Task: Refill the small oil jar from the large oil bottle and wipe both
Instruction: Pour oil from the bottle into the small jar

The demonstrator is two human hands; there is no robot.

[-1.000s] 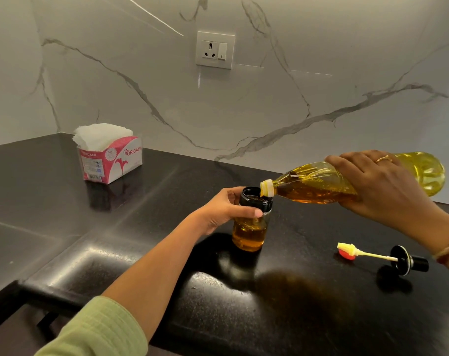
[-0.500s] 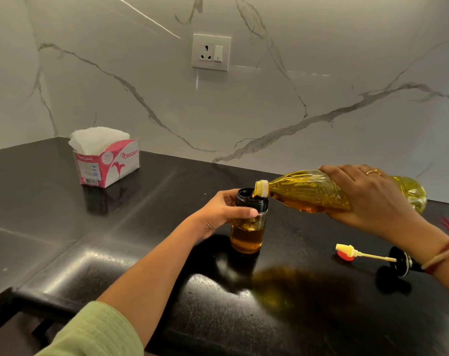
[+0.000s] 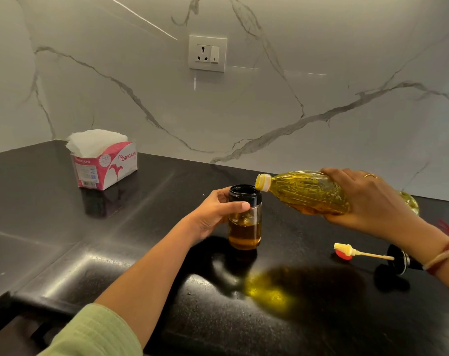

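The left hand [image 3: 213,214] has its grip closed around the small oil jar [image 3: 244,222], thumb across the near side just under the black collar and fingers curled behind. The jar stands upright on the black counter [image 3: 141,240], about midway along it and nearer the back wall than the front edge. Its mouth is open, and amber oil fills roughly the lower half of the glass.

The right hand [image 3: 367,201] has its grip wrapped around the body of the large oil bottle [image 3: 308,192], fingers over the top and thumb beneath. The bottle is held off the counter, lying nearly level with its yellow neck pointing left and tipped slightly up. The neck sits just above the right side of the jar's rim; whether it touches the rim cannot be told. The yellow oil lies along the lower side of the bottle, and no stream can be made out at the mouth.

Right of the jar, toward the right end of the counter, the jar's spout lid [image 3: 372,256] lies on its side, its black cap partly behind the right wrist and its pale tube pointing left. A tissue box [image 3: 105,165] with white tissues standing out of it sits near the back left corner. A yellow glow from the bottle falls on the counter in front of the jar.
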